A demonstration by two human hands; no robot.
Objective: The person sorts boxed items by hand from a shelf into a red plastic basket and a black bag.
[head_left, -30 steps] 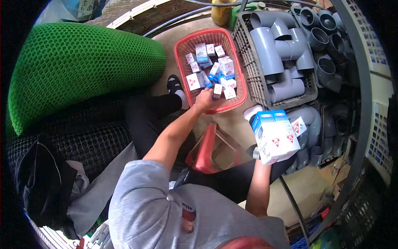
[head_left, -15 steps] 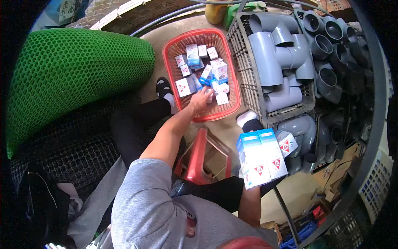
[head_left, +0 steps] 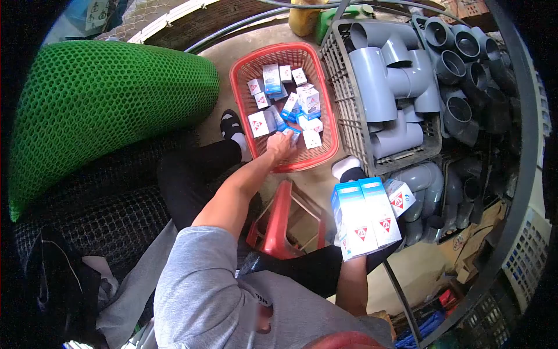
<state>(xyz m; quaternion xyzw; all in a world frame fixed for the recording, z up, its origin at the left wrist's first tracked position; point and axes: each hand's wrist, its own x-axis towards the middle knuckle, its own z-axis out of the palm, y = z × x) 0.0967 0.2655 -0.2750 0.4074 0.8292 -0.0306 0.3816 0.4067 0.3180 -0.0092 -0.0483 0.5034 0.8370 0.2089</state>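
Note:
My left hand point(head_left: 282, 145) reaches into the near end of a red plastic basket point(head_left: 237, 81). Its fingers are closed round a small blue-and-white box point(head_left: 294, 136). Several similar cartons lie loosely about it, among them a white box with a red triangle point(head_left: 257, 124) and a taller blue-and-white box point(head_left: 271, 79). Over my right thigh, my right hand point(head_left: 353, 263) supports a bunch of blue-and-white cartons point(head_left: 361, 224) from below; the boxes hide most of its fingers. A smaller white box point(head_left: 400, 198) sticks out at the right side of that bunch.
A red plastic stool point(head_left: 278, 224) stands between my legs. Right of the basket, a dark crate point(head_left: 343, 87) holds grey pipe fittings point(head_left: 372, 81), with more fittings beyond. A roll of green mesh point(head_left: 116, 104) lies at the left, above rolls of black mesh point(head_left: 87, 209).
My left hand stays at the near end of the basket, and the box at its fingers now shows more of its blue side. The cartons in my right hand have barely moved.

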